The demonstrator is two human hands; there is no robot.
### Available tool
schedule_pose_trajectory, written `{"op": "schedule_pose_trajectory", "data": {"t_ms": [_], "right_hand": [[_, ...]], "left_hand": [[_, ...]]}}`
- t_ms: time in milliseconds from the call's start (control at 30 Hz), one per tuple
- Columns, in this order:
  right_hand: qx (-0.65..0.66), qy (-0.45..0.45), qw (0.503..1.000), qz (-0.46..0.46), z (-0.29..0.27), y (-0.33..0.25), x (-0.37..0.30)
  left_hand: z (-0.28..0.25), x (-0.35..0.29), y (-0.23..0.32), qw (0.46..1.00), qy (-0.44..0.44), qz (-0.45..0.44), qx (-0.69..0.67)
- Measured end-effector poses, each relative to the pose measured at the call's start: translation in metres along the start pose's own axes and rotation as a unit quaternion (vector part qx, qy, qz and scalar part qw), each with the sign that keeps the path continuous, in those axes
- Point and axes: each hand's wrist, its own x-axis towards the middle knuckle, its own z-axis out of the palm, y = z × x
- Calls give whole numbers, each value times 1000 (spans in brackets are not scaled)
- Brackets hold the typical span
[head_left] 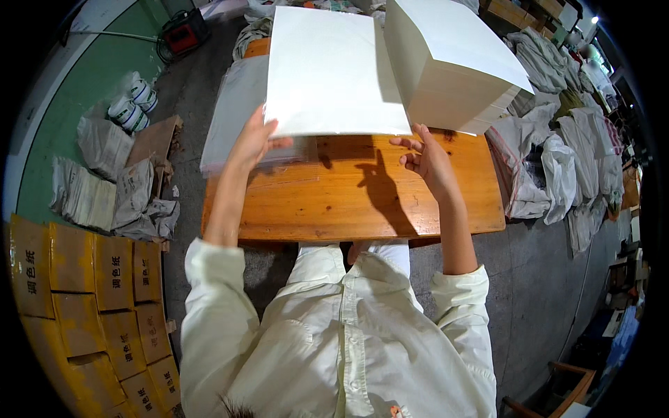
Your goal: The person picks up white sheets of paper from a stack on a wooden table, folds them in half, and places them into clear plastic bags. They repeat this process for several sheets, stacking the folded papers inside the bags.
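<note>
A flat white paper pad (334, 76) is raised above the wooden table (348, 202), its near edge toward me. My left hand (252, 143) grips its near left corner, thumb at the edge and the other fingers reaching beneath. Beside the near right corner is my right hand (431, 164), fingers apart and partly bent; one fingertip is close to the corner, and whether it touches I cannot tell. Clear plastic sleeves (233, 125) lie in a flat pile at the table's left, partly under the pad. A tall stack of white paper (456, 76) stands on the right.
Taped brown cartons (73, 258) are piled at the lower left. Wrapped bundles (83, 195) and white rolls (132, 108) sit along the green wall. Grey and white sacks (550, 160) crowd the table's right side. A wooden chair (557, 390) stands at the lower right.
</note>
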Motion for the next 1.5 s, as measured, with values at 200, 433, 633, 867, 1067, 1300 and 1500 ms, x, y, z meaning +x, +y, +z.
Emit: {"op": "schedule_pose_trajectory", "data": {"t_ms": [200,433,633,867,1067,1300,1500], "right_hand": [[-155,-70,985,27,-31,31,-20],[-145,2,988,59,-75,47,-55],[-167,-74,983,35,-65,47,-56],[-112,-73,991,29,-59,50,-48],[-59,-92,993,51,-57,47,-60],[-19,-80,994,69,-69,52,-78],[-18,-63,994,84,-75,63,-80]], "left_hand": [[-17,132,-52,990,-32,-119,73],[-2,171,-92,975,44,-132,171],[7,180,-102,869,128,-109,466],[11,172,-108,870,137,-149,450],[-28,206,-109,978,37,-174,112],[28,174,-44,970,36,-239,25],[7,194,-43,981,40,-159,105]]}}
